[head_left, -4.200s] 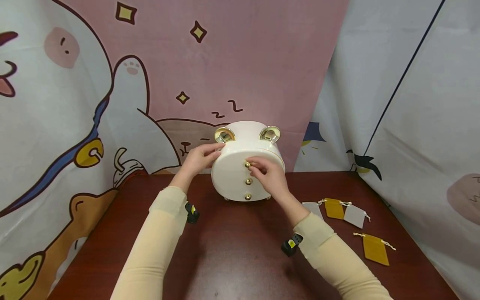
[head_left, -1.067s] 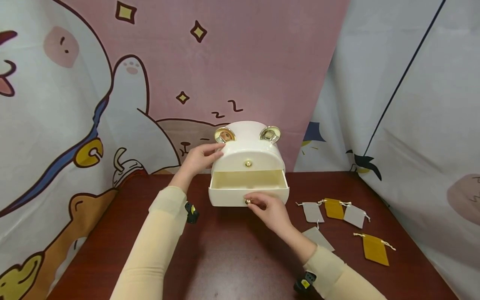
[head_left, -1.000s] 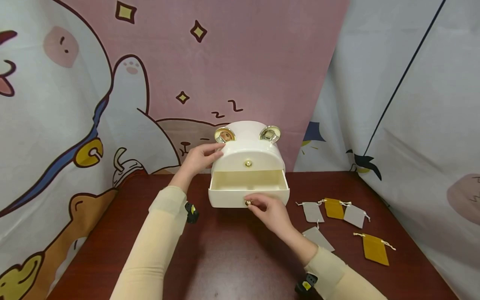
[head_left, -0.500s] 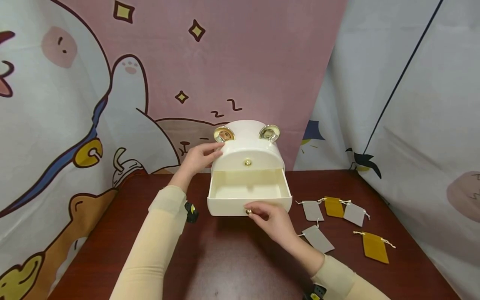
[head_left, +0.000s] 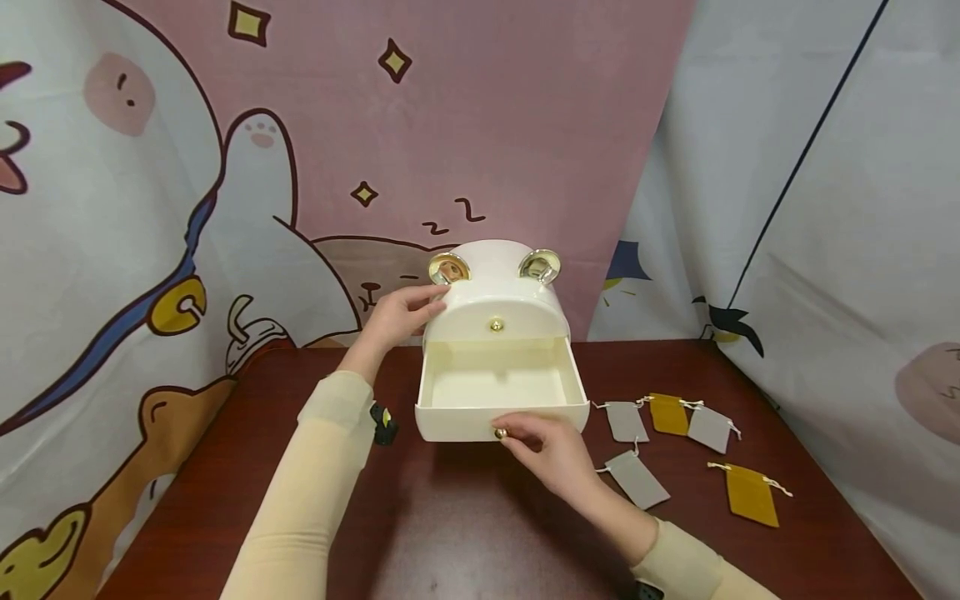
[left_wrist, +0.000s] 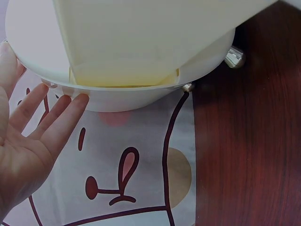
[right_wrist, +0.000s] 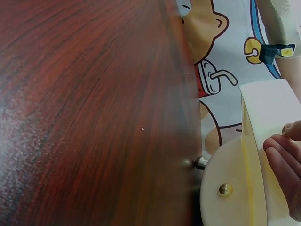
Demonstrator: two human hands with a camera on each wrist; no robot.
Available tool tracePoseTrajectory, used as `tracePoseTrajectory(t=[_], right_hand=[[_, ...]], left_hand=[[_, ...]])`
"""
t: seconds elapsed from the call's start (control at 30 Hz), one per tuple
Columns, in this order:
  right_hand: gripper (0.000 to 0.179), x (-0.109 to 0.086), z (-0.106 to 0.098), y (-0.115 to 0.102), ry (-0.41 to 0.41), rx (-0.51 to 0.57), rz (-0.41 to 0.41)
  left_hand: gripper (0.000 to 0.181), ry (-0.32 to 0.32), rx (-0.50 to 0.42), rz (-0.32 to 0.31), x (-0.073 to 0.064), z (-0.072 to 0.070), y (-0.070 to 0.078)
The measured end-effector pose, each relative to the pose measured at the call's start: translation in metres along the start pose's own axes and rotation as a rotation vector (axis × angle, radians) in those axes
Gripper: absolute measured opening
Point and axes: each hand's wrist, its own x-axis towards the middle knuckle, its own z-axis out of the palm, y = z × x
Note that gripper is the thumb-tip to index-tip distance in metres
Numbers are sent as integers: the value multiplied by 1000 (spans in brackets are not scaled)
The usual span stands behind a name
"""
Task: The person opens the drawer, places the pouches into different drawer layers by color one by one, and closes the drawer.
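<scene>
Head view: a glossy white rounded plastic cabinet point(head_left: 495, 282) is touched at ten o'clock by straight fingers of the left hand point(head_left: 399, 318), presumably for bracing; at six, the round gold knob point(head_left: 500, 433) of its protruding white drawer point(head_left: 454, 426) is pinched by the right hand point(head_left: 557, 455).

The right hand point(head_left: 553, 454) partly hides the drawer knob point(head_left: 500, 433); the left wrist view crops the left hand point(left_wrist: 30, 150).
</scene>
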Motion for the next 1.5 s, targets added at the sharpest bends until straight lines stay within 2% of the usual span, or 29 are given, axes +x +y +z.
tracePoseTrajectory(t=[0.3, 0.7, 0.83, 1.0, 1.07, 1.23, 1.37, 1.5], right_hand=[[28, -8, -1, -5, -23, 18, -17], [30, -13, -1, -5, -18, -28, -44], [33, -14, -4, -3, -62, 16, -47], [33, -21, -13, 4, -107, 133, -114], [32, -22, -23, -4, -112, 172, -119], [28, -31, -45, -8, -121, 221, -42], [28, -44, -58, 14, -138, 230, 12], [26, -51, -74, 21, -161, 226, 89]], left_hand=[[44, 7, 27, -4, 0, 0, -1], [44, 5, 7, 10, 0, 1, -1], [44, 1, 4, 6, 0, 1, 0], [44, -1, 4, 0, -1, 1, 1], [44, -1, 0, 1, -1, 1, 1], [44, 0, 0, -5, -1, 1, 1], [44, 0, 7, -7, -1, 1, 1], [43, 4, 10, -7, 0, 1, -1]])
